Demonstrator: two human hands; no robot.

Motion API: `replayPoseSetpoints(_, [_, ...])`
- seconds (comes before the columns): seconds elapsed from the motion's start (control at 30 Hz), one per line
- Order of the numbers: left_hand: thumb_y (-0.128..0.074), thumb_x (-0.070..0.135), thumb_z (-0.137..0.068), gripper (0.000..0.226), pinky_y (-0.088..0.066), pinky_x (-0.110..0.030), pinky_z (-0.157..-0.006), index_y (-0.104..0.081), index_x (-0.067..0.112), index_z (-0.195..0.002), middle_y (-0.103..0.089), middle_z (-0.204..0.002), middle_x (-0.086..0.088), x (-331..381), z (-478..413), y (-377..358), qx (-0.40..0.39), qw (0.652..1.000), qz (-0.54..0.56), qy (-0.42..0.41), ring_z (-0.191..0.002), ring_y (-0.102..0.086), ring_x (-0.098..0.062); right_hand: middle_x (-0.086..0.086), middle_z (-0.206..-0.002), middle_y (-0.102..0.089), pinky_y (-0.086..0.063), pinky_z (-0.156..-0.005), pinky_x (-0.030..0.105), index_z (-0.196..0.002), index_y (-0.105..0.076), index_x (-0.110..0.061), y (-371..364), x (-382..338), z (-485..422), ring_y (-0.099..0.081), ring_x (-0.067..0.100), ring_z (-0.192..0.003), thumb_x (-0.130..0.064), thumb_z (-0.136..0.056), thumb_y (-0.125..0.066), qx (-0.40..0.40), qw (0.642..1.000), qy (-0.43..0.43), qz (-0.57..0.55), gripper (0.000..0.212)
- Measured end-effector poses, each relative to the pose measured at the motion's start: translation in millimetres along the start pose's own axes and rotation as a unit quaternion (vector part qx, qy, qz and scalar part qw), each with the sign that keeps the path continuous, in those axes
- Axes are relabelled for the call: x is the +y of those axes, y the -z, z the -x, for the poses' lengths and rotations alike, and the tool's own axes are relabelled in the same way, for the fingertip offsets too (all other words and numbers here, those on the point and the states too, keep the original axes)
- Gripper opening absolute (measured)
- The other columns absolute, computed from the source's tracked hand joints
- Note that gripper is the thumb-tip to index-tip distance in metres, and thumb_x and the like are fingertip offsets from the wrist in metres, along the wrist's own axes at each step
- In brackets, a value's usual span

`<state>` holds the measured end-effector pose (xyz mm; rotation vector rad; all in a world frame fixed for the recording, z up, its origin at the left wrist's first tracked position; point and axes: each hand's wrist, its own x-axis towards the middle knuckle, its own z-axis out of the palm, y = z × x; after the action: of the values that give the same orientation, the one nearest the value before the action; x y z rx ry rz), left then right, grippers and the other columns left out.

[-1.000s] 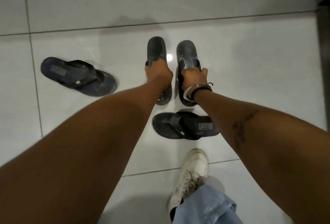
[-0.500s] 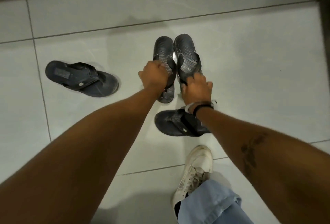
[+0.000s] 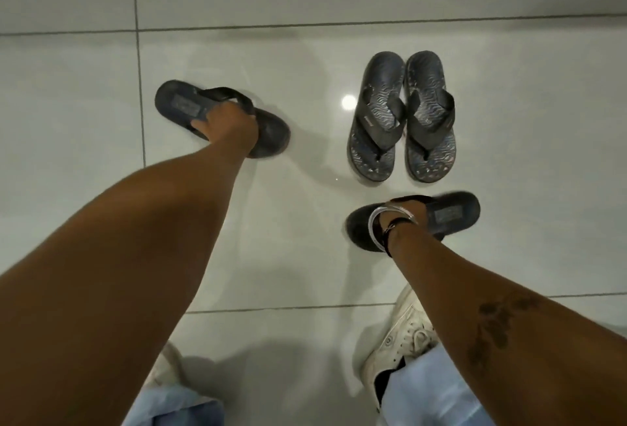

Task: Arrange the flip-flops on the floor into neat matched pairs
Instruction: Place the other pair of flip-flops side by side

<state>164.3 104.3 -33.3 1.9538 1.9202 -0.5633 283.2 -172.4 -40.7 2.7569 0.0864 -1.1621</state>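
Note:
Two wave-patterned flip-flops lie side by side on the white tiled floor, touching, toes toward me. A plain dark flip-flop lies sideways at the left; my left hand is closed over its strap. A second plain dark flip-flop lies sideways just below the patterned pair; my right hand, with bracelets on the wrist, rests on its strap, and the fingers are mostly hidden.
My white sneaker and light blue trouser legs are at the bottom. A dark wall base runs along the top edge. Grey grout lines cross the glossy tiled floor.
Both hands let go of the patterned pair, now lying together. The left hand moved out to the left flip-flop; the right hand dropped to the one below the pair. The view shifted.

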Motion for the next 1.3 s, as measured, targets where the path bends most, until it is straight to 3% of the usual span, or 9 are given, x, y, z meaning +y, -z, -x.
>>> replayPoseSetpoints(0.17, [-0.057,0.033,-0.091,0.027,-0.026,-0.051,-0.105,-0.07,0.015,-0.106,-0.067,-0.109,-0.009,-59.9,22.5,8.0,-0.034,0.982,-0.082,-0.167,-0.113,-0.051,-0.032,0.009,-0.122,-0.063,-0.041,-0.071,0.029,-0.123,-0.062,-0.011,-4.6,4.1,66.5,-0.059,0.029,-0.115,-0.022,-0.089,-0.063,-0.041,0.985,-0.021,-0.167,0.036])
replayPoseSetpoints(0.3, [-0.06,0.032,-0.089,0.022,-0.025,-0.045,-0.107,-0.071,0.019,-0.103,-0.066,-0.111,0.0,-120.8,39.0,23.7,-0.043,0.948,-0.179,-0.258,-0.114,-0.047,-0.026,0.026,-0.13,-0.051,-0.043,-0.077,0.018,-0.128,-0.049,0.006,-14.0,-18.7,148.7,-0.049,0.026,-0.104,-0.008,-0.101,-0.04,-0.035,0.986,0.052,-0.157,0.032])
replayPoseSetpoints(0.43, [-0.057,0.039,-0.09,0.024,-0.021,-0.046,-0.105,-0.074,0.026,-0.102,-0.066,-0.106,0.006,-170.3,27.3,33.7,-0.053,0.916,-0.242,-0.315,-0.115,-0.046,-0.02,0.005,-0.127,-0.057,-0.034,-0.097,0.038,-0.124,-0.059,-0.019,-28.0,-79.4,181.7,-0.046,0.026,-0.121,-0.026,-0.094,-0.053,0.042,0.983,0.18,-0.005,0.031])
replayPoseSetpoints(0.63, [-0.063,0.035,-0.086,0.022,-0.023,-0.051,-0.11,-0.075,0.024,-0.101,-0.068,-0.099,0.005,-196.8,6.4,38.6,-0.027,0.886,-0.293,-0.36,-0.116,-0.045,-0.024,0.007,-0.13,-0.057,-0.033,-0.103,0.047,-0.121,-0.062,-0.02,-63.3,-188.2,168.9,-0.047,0.03,-0.124,-0.019,-0.092,-0.052,0.016,0.931,0.35,0.102,0.031])
replayPoseSetpoints(0.83, [-0.061,0.031,-0.091,0.021,-0.024,-0.051,-0.111,-0.073,0.019,-0.104,-0.069,-0.104,-0.001,-205.7,13.7,30.2,-0.005,0.896,-0.268,-0.353,-0.117,-0.047,-0.028,0.007,-0.11,-0.066,-0.039,-0.097,0.047,-0.099,-0.069,-0.02,-107.9,-222.1,177.3,-0.054,0.028,-0.11,-0.018,-0.09,-0.054,0.024,0.925,0.362,0.117,0.018])
replayPoseSetpoints(1.0, [-0.054,0.033,-0.09,0.022,-0.028,-0.049,-0.104,-0.074,0.022,-0.088,-0.067,-0.091,0.0,-200.3,18.4,17.1,0.008,0.94,-0.178,-0.29,-0.105,-0.051,-0.025,0.007,-0.112,-0.062,-0.045,-0.088,0.042,-0.106,-0.067,-0.015,-106.7,-206.7,169.1,-0.056,0.029,-0.106,-0.018,-0.091,-0.054,0.037,0.885,0.454,0.096,0.02])
replayPoseSetpoints(1.13, [-0.042,0.054,-0.095,0.047,-0.025,-0.051,-0.109,-0.068,0.018,-0.081,-0.066,-0.09,-0.005,-171.8,15.5,17.8,-0.006,0.979,-0.095,-0.178,-0.108,-0.052,-0.026,0.011,-0.109,-0.062,-0.05,-0.084,0.043,-0.106,-0.068,-0.012,-84.0,-191.2,156.0,-0.062,0.033,-0.089,-0.014,-0.092,-0.054,0.153,0.855,0.496,0.03,0.02])
replayPoseSetpoints(1.23, [-0.045,0.061,-0.092,0.047,-0.023,-0.053,-0.11,-0.058,0.018,-0.083,-0.066,-0.094,-0.007,-146.6,15.5,13.7,-0.047,0.98,-0.124,-0.149,-0.113,-0.052,-0.029,0.012,-0.133,-0.052,-0.043,-0.096,0.042,-0.128,-0.056,-0.012,-64.3,-174.3,121.1,-0.055,0.034,-0.112,-0.019,-0.094,-0.053,0.161,0.898,0.407,0.041,0.035])
replayPoseSetpoints(1.3, [-0.05,0.052,-0.094,0.036,-0.025,-0.052,-0.108,-0.061,0.018,-0.094,-0.068,-0.096,-0.006,-133.9,16.7,8.4,-0.065,0.974,-0.158,-0.148,-0.112,-0.054,-0.03,0.015,-0.154,-0.029,-0.031,-0.112,0.043,-0.146,-0.034,-0.008,-54.5,-163.0,93.6,-0.034,0.033,-0.138,-0.028,-0.096,-0.052,0.116,0.926,0.344,0.105,0.056])
